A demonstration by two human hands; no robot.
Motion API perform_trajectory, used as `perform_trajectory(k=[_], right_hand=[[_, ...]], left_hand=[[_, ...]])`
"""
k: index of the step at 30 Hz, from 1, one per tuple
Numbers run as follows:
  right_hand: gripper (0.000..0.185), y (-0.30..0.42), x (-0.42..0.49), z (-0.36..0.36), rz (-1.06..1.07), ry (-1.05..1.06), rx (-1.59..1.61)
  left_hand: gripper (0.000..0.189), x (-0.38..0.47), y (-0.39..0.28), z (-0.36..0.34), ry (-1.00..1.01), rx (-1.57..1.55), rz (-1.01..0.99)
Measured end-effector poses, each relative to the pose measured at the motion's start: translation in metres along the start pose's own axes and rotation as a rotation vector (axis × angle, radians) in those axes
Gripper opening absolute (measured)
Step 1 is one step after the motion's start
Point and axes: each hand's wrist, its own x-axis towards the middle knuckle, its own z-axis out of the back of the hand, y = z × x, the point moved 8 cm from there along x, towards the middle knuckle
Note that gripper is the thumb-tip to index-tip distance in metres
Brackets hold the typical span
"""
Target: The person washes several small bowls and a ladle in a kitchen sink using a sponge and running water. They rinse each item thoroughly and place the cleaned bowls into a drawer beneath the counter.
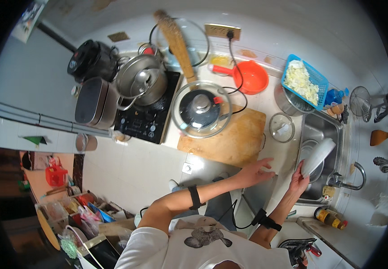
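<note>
Over the steel sink [335, 129], my right hand [299, 180] grips a white dish [318, 157] by its lower edge. The dish is tilted nearly on its side, so its inside is hidden. Below it, a round vessel [316, 175] in the basin is partly covered. My left hand [257, 173] holds nothing; its fingers are spread near the counter's front edge, close to the corner of a wooden cutting board [241, 141]. A glass lid with a steel knob [201, 103] overlaps that board. Between board and sink lies a small glass lid [282, 127].
A blue basket of chopped cabbage [301, 80] rests on a steel pot [286, 101] beside the sink. The faucet [348, 180] juts from the right. A red dipper [251, 78] sits behind the board. Further left, a steel pot [140, 80] stands on an induction cooktop [143, 124].
</note>
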Motion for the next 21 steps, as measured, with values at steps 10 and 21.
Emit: perform_trajectory(k=[10, 21], right_hand=[[0.046, -0.170, -0.209, -0.021, -0.310, 0.125, -0.911], [0.048, -0.416, -0.324, 0.064, -0.690, 0.272, -1.062]], left_hand=[[0.066, -0.155, 0.084, 0.121, -0.120, -0.949, 0.140], [0.040, -0.269, 0.401, 0.338, -0.673, -1.104, 0.205]])
